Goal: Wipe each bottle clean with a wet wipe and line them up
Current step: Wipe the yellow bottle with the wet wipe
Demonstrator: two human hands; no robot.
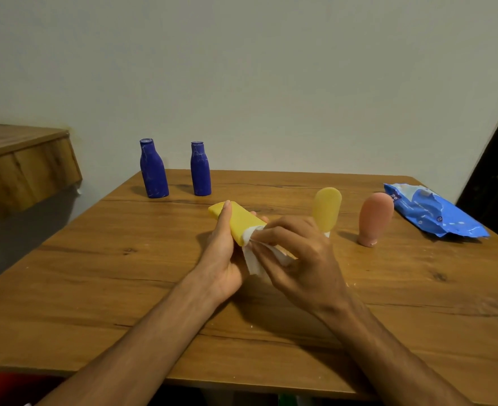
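Note:
My left hand grips a yellow bottle tilted above the middle of the wooden table. My right hand presses a white wet wipe against the bottle's lower end. Two dark blue bottles stand upright side by side at the table's far edge. To the right, a second yellow bottle and a pink bottle stand on their caps, the yellow one partly hidden by my right hand.
A blue pack of wet wipes lies at the far right of the table. A wooden shelf juts out at the left, beyond the table. The wall runs right behind the blue bottles.

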